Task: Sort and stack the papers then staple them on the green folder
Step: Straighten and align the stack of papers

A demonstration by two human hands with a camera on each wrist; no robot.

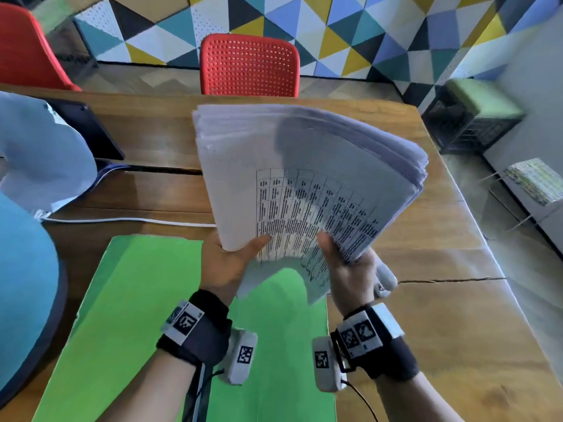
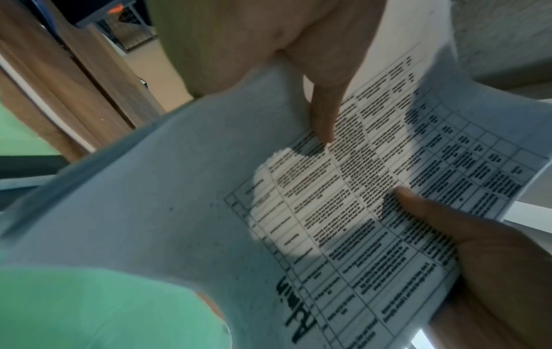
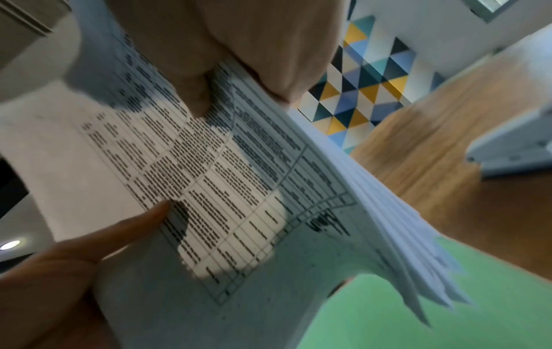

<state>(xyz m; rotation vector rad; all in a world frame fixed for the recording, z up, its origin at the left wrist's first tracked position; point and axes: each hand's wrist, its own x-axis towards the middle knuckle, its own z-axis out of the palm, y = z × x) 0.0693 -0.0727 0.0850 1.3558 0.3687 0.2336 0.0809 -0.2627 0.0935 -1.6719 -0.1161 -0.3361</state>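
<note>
A thick stack of white papers (image 1: 304, 178) with a printed table on the top sheet is held tilted up above the green folder (image 1: 152, 315), which lies flat on the table. My left hand (image 1: 240, 254) grips the stack's lower left edge, thumb on top. My right hand (image 1: 341, 257) grips the lower right edge, where the sheets fan apart. The left wrist view shows both thumbs pressing the printed sheet (image 2: 328, 212). The right wrist view shows the fanned paper edges (image 3: 403, 236) over the folder (image 3: 418, 307). A grey stapler (image 1: 385, 278) lies just right of my right hand.
The wooden table (image 1: 441, 315) ends at the right. A white cable (image 1: 122, 220) and a dark tablet (image 1: 88, 129) lie at the left, beside light blue cloth (image 1: 39, 153). A red chair (image 1: 249, 65) stands behind. A black crate (image 1: 469, 123) sits on the floor.
</note>
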